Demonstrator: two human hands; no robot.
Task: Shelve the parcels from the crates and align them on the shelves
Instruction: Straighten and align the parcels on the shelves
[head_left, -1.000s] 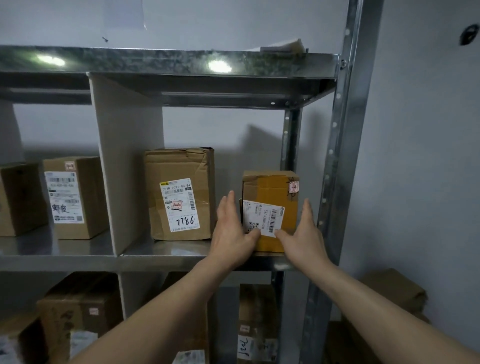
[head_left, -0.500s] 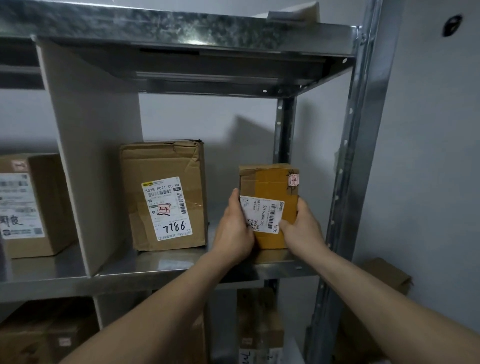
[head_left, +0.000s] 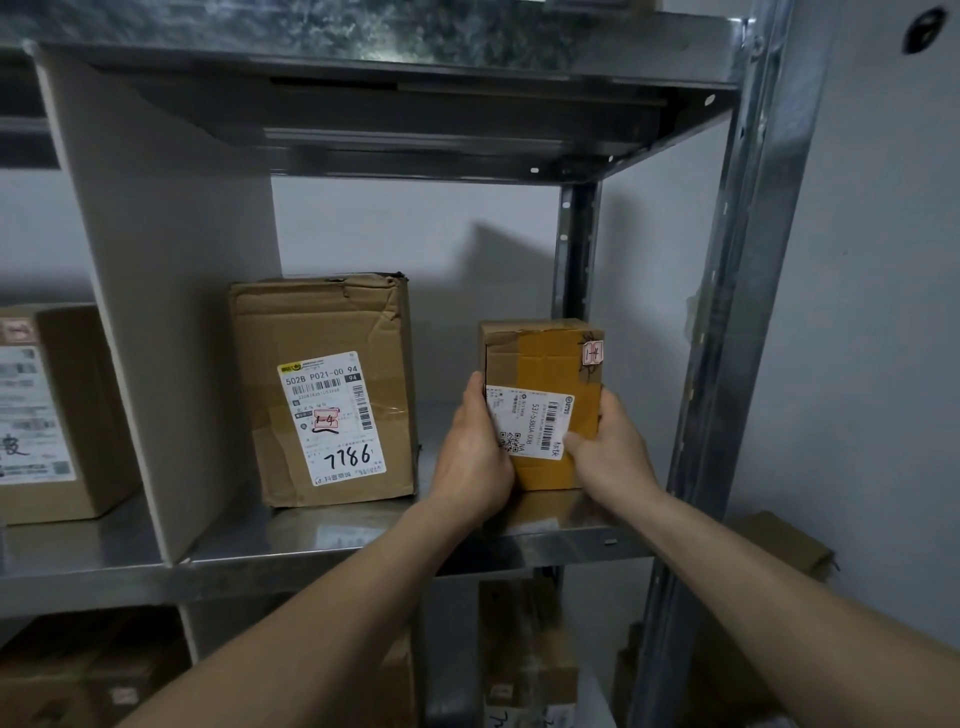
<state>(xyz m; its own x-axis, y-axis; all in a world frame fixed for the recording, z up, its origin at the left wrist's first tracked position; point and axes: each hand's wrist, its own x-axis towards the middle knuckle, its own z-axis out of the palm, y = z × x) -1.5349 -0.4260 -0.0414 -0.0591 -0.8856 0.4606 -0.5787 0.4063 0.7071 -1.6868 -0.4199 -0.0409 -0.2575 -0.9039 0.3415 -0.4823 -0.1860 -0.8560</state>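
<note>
Big box (head_left: 332, 389) sits left on the shelf (head_left: 363, 540). Left hand (head_left: 475, 457) and right hand (head_left: 608, 452) both grip the small box (head_left: 550, 374) standing near the shelf's right end. I'd square it level with its neighbour, label forward.

A shiny metal shelf (head_left: 363, 551) is seen, on which a big brown box (head_left: 332, 389) is set left of a small box (head_left: 550, 364), with another box (head_left: 57, 415) placed far left past a divider (head_left: 171, 312).
</note>
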